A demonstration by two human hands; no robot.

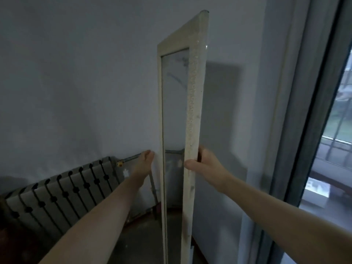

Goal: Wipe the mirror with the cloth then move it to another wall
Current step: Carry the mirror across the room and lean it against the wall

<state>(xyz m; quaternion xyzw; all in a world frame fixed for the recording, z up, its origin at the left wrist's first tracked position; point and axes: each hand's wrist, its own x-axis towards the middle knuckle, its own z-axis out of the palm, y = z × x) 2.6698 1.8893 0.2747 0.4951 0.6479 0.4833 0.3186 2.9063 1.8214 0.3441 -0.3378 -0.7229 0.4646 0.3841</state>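
Observation:
A tall narrow mirror (pixel 175 111) in a cream frame stands upright in front of me, turned nearly edge-on, close to a pale wall. My right hand (pixel 204 165) grips the frame's right edge, thumb on the front and fingers behind. My left hand (pixel 143 164) holds the left edge at about the same height, its fingers partly hidden by the frame. The glass shows streaks near its top. No cloth is in view.
A ribbed radiator (pixel 62 193) with a pipe and brass valve (pixel 120 163) stands along the wall at lower left. A window or glass door frame (pixel 304 130) runs down the right side. Dark floor (pixel 141 242) lies below the mirror.

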